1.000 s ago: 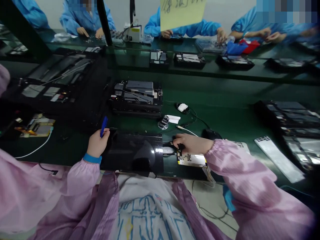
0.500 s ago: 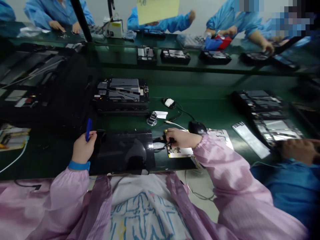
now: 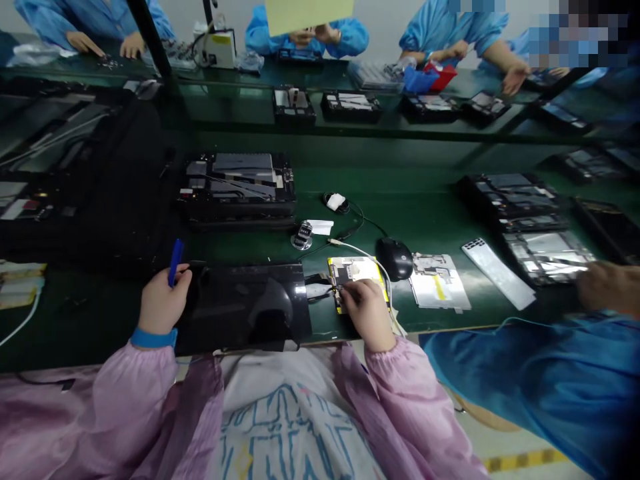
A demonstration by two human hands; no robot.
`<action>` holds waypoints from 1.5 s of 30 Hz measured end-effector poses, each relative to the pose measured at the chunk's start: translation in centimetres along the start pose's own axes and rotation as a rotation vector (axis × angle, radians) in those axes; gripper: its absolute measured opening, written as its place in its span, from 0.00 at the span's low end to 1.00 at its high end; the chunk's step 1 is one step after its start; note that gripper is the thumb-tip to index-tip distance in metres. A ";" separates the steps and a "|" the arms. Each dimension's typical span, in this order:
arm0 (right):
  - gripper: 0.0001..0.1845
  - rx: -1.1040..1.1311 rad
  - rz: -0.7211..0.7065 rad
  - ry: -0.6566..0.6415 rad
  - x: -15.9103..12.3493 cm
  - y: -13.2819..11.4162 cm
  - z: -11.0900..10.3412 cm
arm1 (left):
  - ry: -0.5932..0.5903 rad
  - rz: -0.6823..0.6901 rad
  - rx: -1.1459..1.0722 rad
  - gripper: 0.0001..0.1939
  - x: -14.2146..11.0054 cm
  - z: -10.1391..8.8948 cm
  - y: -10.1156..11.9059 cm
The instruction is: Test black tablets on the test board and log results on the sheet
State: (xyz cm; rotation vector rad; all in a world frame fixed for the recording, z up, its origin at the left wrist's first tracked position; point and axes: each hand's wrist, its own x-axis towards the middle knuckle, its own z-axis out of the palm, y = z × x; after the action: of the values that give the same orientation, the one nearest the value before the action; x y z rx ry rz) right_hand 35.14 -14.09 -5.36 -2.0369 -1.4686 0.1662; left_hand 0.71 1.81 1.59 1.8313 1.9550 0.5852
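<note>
The board [image 3: 356, 267] lies just right of the panel [image 3: 240, 300]; the right hand [image 3: 367, 310] rests on it, narrowed, though I cannot tell whether it grips anything. The left hand [image 3: 164, 300] holds a pen [image 3: 175, 262] at the panel's left edge. Behind the panel sits a tray [image 3: 237, 215], and well right of it a mouse [image 3: 395, 259].

Markings, head view; no wording legible.
1. Shirt [image 3: 295, 427]: blue outlined lettering, large, broken by folds; unreadable.
2. Sheet [image 3: 309, 15]: yellow, cut off by the upper edge; its visible part shows no readable writing.
3. Device [image 3: 303, 235]: row of digit-like marks, too small to read.
4. Mouse [image 3: 395, 259]: small pale mark, unreadable.
5. Box [image 3: 227, 55]: yellow label, text indistinct.
6. Floor tape [image 3: 525, 460]: yellow-and-dark stripes.
</note>
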 end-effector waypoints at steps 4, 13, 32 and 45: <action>0.08 -0.014 -0.020 0.001 0.4 -0.5 0.2 | -0.009 0.038 0.017 0.21 -0.1 0.3 -0.6; 0.07 -0.093 -0.049 0.043 -0.4 -1.3 0.6 | -0.014 0.111 0.173 0.19 -1.3 0.6 -0.3; 0.17 0.081 -0.071 -0.325 -0.3 -8.5 1.1 | -0.156 -0.044 0.063 0.14 -1.2 -1.2 -0.2; 0.07 0.573 -0.297 0.080 -0.9 -7.8 -0.8 | 0.091 0.296 -0.133 0.06 -5.6 -5.9 -3.8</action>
State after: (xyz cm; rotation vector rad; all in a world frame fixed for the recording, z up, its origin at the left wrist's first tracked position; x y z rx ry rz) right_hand 28.74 -13.74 -0.66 -1.3428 -1.4483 0.3345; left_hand -5.34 -4.22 4.44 2.0543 1.6636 0.8819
